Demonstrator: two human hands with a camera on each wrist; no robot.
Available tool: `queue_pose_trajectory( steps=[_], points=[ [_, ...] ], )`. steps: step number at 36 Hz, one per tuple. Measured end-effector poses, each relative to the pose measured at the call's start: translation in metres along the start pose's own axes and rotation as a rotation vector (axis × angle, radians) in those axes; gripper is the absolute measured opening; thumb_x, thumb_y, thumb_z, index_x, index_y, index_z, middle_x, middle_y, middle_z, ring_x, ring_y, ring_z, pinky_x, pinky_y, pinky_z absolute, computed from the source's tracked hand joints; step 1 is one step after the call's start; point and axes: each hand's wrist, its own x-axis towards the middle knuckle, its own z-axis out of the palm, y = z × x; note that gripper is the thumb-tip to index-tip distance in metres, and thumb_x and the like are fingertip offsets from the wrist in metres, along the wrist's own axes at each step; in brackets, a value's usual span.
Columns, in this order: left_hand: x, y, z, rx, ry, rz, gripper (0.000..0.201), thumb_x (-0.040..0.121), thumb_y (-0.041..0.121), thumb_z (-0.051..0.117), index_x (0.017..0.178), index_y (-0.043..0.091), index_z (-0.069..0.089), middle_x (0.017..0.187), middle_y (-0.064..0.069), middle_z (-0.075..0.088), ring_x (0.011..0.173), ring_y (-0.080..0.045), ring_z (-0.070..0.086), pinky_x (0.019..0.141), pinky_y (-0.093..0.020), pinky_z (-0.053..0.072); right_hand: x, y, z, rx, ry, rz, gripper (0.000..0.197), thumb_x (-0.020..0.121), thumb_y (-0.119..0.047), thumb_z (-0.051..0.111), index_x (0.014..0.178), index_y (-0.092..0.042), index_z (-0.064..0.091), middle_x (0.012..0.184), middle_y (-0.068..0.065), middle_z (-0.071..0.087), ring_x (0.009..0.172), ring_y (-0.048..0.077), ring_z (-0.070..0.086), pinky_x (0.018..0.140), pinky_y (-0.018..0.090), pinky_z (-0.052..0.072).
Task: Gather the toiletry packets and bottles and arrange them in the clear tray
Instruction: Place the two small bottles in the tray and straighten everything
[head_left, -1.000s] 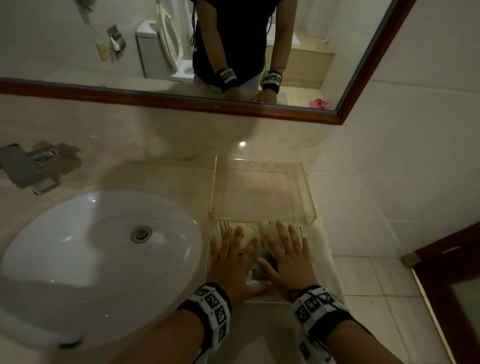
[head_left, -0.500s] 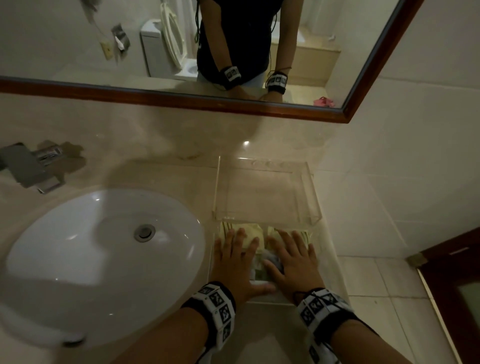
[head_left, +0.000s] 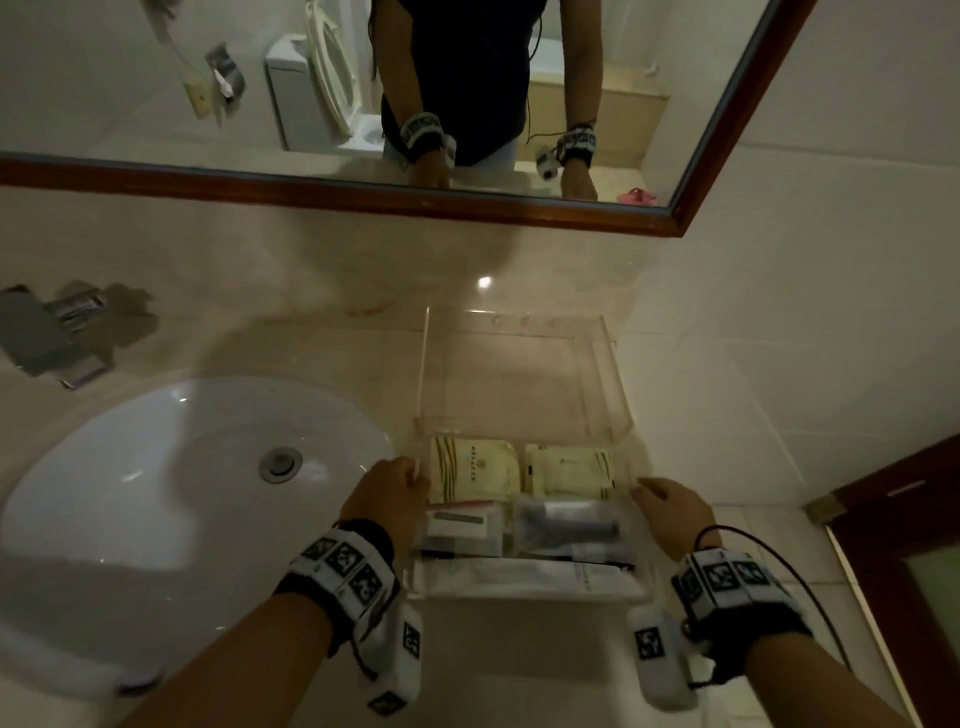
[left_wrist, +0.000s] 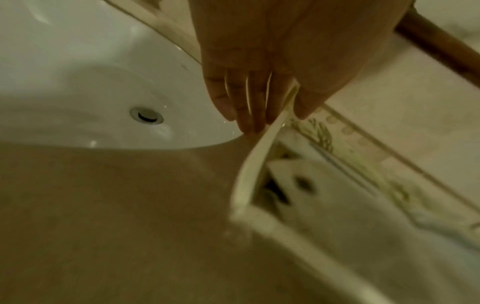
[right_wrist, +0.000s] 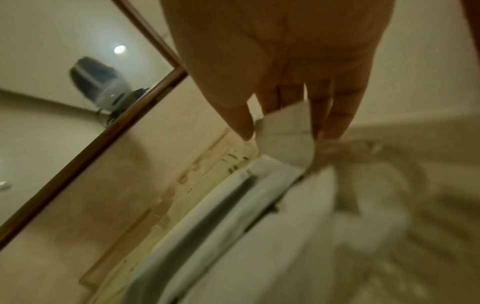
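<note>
The clear tray (head_left: 519, 596) sits on the counter just right of the sink. Inside lie two cream packets (head_left: 472, 475), a white packet with a grey bar (head_left: 462, 530), a dark tube in clear wrap (head_left: 569, 527) and a long white packet (head_left: 524, 574) along the front. My left hand (head_left: 410, 483) pinches the tray's left wall (left_wrist: 257, 160), thumb inside and fingers outside. My right hand (head_left: 644, 493) pinches the right wall (right_wrist: 285, 144) the same way. The wrist views show the left hand (left_wrist: 278, 121) and the right hand (right_wrist: 285, 131) blurred.
A white sink (head_left: 182, 467) with a drain lies to the left, a faucet (head_left: 52, 332) behind it. A clear acrylic stand (head_left: 519, 374) stands right behind the tray. The mirror frame (head_left: 363, 197) runs above. The counter ends close to the right, by a wooden door (head_left: 909, 545).
Both hands lay flat on the packets inside the tray. They have moved apart and now grip the tray's left and right walls.
</note>
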Motion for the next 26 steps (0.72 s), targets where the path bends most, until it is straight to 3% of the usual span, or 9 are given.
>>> queue_pose_trajectory(
  steps=[3,6,10,17,23,26],
  points=[
    [0.008,-0.006,0.009,0.090,0.023,0.026,0.034,0.096,0.033,0.037,0.094,0.010,0.061,0.093,-0.007,0.063,0.083,-0.021,0.059,0.078,-0.034,0.052,-0.004,-0.005,0.009,0.046,0.040,-0.023,0.030,0.094,-0.025,0.047,0.111,-0.009,0.066,0.116,0.015,0.065,0.105,0.030,0.058,0.087,0.029,0.042],
    [0.011,-0.007,0.011,0.097,0.061,0.024,0.032,0.097,0.030,0.038,0.083,0.008,0.057,0.080,-0.005,0.058,0.075,-0.020,0.056,0.072,-0.033,0.050,-0.008,-0.009,0.015,0.075,0.079,-0.017,0.028,0.093,-0.019,0.047,0.111,-0.010,0.066,0.115,0.015,0.066,0.106,0.031,0.058,0.091,0.030,0.042],
    [0.014,-0.009,0.012,0.085,0.129,0.038,0.031,0.097,0.029,0.038,0.086,0.008,0.059,0.089,-0.008,0.062,0.081,-0.023,0.059,0.074,-0.034,0.052,-0.011,-0.013,0.016,0.066,0.106,-0.050,0.026,0.092,-0.016,0.046,0.108,-0.011,0.067,0.114,0.016,0.066,0.106,0.032,0.058,0.090,0.029,0.042],
    [0.024,-0.009,0.011,0.040,0.190,0.080,0.030,0.097,0.026,0.040,0.091,0.006,0.062,0.095,-0.009,0.064,0.077,-0.019,0.053,0.069,-0.029,0.047,-0.007,-0.020,0.017,0.043,0.114,-0.098,0.026,0.093,-0.015,0.043,0.102,-0.007,0.066,0.110,0.019,0.066,0.102,0.034,0.058,0.088,0.033,0.043],
    [0.028,-0.007,0.013,0.019,0.212,0.077,0.029,0.095,0.023,0.042,0.074,0.008,0.052,0.080,-0.006,0.055,0.072,-0.021,0.054,0.064,-0.031,0.046,0.006,-0.021,0.019,0.045,0.135,-0.083,0.030,0.095,-0.017,0.042,0.110,-0.007,0.065,0.115,0.019,0.064,0.107,0.034,0.057,0.093,0.033,0.042],
    [0.029,-0.007,0.014,0.011,0.222,0.097,0.029,0.095,0.023,0.041,0.081,0.003,0.057,0.081,-0.006,0.057,0.074,-0.023,0.057,0.067,-0.035,0.051,0.016,-0.022,0.020,0.008,0.142,-0.084,0.030,0.094,-0.019,0.041,0.111,-0.011,0.065,0.114,0.017,0.065,0.105,0.033,0.058,0.091,0.032,0.043]
  ],
)
